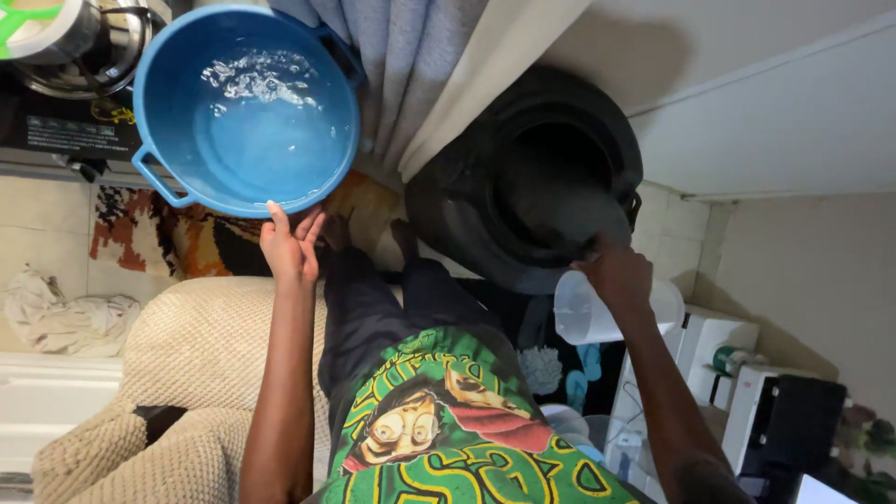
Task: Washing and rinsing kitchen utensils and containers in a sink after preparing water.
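Observation:
My left hand [291, 245] rests with its fingers spread against the near rim of a round blue basin [168, 182] that has some clear water in it. The hand is not closed around the rim. My right hand [616, 275] grips a translucent white plastic jug [583, 317] at the edge of a large black barrel [448, 205], whose dark mouth is open. I am wearing a green printed shirt and dark trousers, and my legs stretch between the basin and the barrel.
A grey and cream curtain [420, 56] hangs behind the basin and barrel. A beige woven cushion [187, 355] lies at the left, beside a crumpled white cloth [65, 313] and a patterned rug [159, 233]. A pot on a stove [84, 47] is at top left, and white boxes [737, 373] at the right.

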